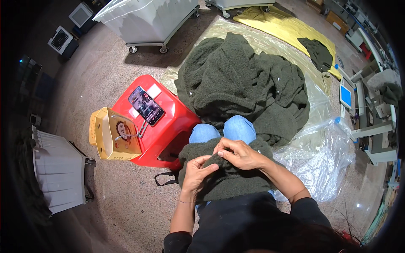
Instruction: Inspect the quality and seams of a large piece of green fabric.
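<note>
A dark green fleecy garment [236, 187] lies bunched across my lap, over my blue jeans. My left hand [197, 173] pinches a fold of it between thumb and fingers. Just to the right and slightly farther off, my right hand [237, 153] grips the same fabric with its fingertips pressed together. Whether something small sits between the right fingertips I cannot make out. In front of my knees rises a large heap of the same dark green fabric [230, 76], with a few small pale spots on it.
At my left stands a red plastic stool [168, 141] bearing a phone [145, 105] and a yellow paper bag [103, 137]. Clear plastic sheeting [320, 168] spreads under the heap. Wheeled grey bins stand ahead [145, 25] and at far left [63, 168]. Machine tables [371, 135] line the right.
</note>
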### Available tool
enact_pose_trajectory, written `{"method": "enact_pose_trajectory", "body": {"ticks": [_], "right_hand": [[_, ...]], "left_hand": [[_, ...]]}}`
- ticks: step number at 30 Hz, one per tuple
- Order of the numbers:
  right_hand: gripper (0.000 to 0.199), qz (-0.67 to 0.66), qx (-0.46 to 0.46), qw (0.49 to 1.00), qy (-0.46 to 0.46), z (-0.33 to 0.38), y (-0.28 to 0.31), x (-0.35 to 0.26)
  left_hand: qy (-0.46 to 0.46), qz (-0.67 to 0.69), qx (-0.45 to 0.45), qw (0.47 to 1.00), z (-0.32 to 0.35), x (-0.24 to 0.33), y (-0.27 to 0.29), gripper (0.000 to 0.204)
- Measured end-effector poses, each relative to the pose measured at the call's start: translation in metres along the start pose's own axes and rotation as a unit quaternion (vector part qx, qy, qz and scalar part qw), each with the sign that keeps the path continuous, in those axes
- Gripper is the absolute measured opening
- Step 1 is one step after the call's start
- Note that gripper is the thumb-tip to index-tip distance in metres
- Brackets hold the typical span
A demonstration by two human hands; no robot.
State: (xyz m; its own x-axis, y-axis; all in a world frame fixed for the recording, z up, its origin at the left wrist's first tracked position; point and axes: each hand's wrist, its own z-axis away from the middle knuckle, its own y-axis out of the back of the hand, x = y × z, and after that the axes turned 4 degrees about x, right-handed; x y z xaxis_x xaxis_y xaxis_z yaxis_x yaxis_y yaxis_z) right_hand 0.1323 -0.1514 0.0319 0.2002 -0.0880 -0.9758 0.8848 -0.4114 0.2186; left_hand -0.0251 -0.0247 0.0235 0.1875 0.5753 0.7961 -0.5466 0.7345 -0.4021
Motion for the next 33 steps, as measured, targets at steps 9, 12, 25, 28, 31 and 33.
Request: {"method": "enact_pose_trajectory", "body": {"ticks": [9,12,25,28,31,33], "right_hand": [[0.020,0.117,-0.042,0.992,0.020,0.006,0.006,-0.009],[0.018,0.152,-0.057,0.985,0.059,0.004,0.007,-0.010],[0.018,0.227,0.052,0.968,0.095,0.016,-0.019,-0.010],[0.033,0.178,0.047,0.976,0.113,0.031,0.005,-0.005],[0.037,0.223,0.060,0.973,0.008,0.045,0.044,0.008],[0.028,0.186,0.109,0.976,0.014,0.054,0.058,0.015]], "left_hand": [[-0.075,-0.023,0.061,0.995,-0.006,-0.011,-0.004,0.017],[-0.096,-0.130,0.067,0.985,-0.004,-0.012,-0.003,0.015],[-0.243,-0.133,0.241,0.930,-0.019,-0.026,-0.019,0.016],[-0.177,-0.026,0.193,0.965,-0.024,-0.007,0.001,0.015],[-0.049,0.040,0.100,0.993,-0.014,0.012,0.025,0.015],[0.023,0.093,0.063,0.993,-0.008,0.014,0.030,0.016]]}}
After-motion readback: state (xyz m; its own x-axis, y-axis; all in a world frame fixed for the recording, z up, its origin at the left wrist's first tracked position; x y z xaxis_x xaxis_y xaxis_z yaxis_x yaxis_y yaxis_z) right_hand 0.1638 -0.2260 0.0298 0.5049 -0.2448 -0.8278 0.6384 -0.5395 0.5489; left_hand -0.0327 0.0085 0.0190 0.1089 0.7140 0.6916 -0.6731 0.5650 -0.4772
